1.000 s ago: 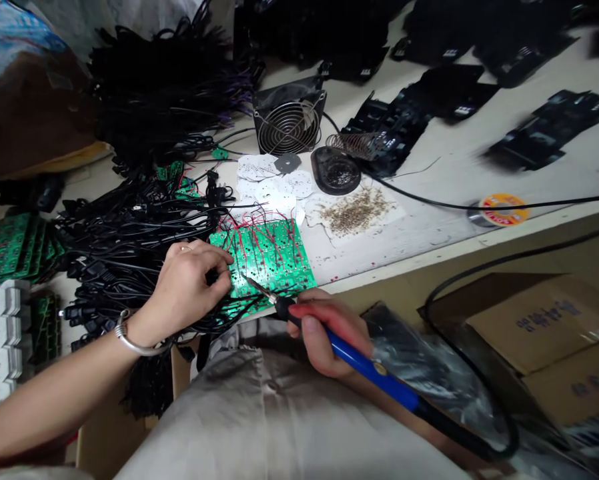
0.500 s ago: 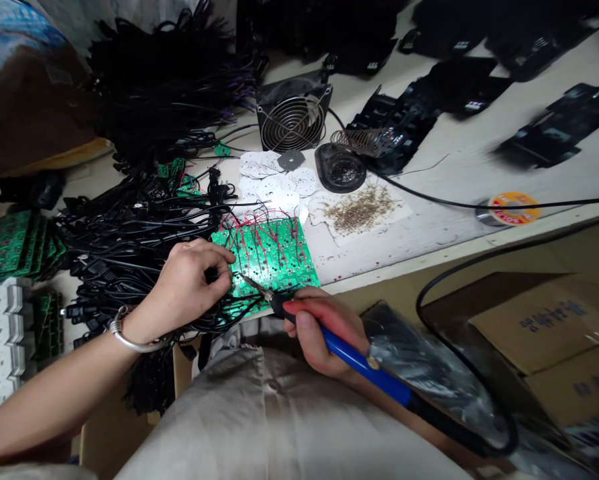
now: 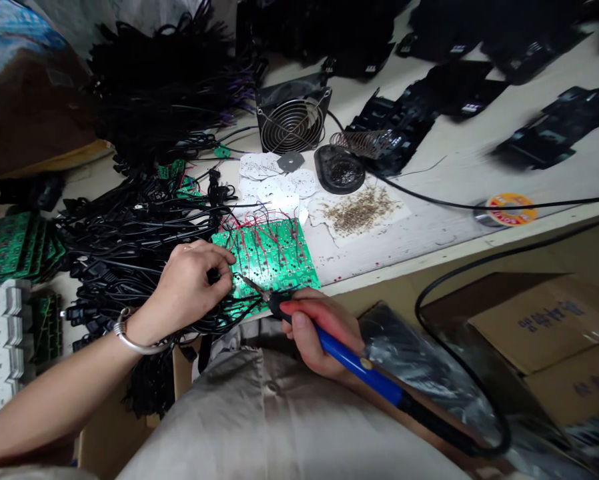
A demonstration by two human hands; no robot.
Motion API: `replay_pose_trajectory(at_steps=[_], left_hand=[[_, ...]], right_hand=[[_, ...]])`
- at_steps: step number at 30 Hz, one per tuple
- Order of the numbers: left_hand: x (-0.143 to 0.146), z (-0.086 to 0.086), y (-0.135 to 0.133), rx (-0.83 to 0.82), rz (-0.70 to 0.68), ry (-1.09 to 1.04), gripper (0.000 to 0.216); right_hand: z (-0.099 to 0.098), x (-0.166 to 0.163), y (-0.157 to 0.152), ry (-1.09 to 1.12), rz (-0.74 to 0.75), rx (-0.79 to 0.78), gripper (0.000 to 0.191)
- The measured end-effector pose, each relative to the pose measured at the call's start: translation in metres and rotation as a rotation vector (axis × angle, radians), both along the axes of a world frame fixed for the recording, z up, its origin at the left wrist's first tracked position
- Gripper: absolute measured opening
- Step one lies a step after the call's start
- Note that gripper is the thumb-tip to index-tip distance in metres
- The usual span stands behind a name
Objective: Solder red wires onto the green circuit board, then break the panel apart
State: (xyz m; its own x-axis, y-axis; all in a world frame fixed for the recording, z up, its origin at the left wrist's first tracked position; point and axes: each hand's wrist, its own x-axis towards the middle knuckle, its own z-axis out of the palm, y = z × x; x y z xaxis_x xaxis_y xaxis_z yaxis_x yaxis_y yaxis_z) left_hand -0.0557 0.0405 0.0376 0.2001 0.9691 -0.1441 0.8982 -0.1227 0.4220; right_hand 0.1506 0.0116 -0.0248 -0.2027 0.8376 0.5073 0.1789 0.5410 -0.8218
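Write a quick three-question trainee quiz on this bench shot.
1. True or false: the right hand holds a blue-handled soldering iron.
2. The iron's tip is over which: A the green circuit board, B the fan, C the solder spool?
3. What does the left hand wear at the wrist?
Key: 1 true; 2 A; 3 a silver bangle.

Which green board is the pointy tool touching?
The green board with red wires across it: the tip of the soldering iron rests on it, beside the left hand. The stacked green boards far left lie untouched.
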Motion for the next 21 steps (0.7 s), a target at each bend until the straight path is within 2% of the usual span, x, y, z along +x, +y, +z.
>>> replay_pose_trajectory(at_steps=[12,21], left_hand=[[0.0009,-0.0005,-0.0016,0.001,0.016,0.015,0.016],[0.0019,0.0002,-0.0018,-0.011,0.026,0.025,0.016]], right_hand=[[-0.004,-0.001,-0.0028,0.028,0.007,0.022,0.014],[-0.0032,0.0033,-0.0056,0.075,-0.044,-0.086,0.014]])
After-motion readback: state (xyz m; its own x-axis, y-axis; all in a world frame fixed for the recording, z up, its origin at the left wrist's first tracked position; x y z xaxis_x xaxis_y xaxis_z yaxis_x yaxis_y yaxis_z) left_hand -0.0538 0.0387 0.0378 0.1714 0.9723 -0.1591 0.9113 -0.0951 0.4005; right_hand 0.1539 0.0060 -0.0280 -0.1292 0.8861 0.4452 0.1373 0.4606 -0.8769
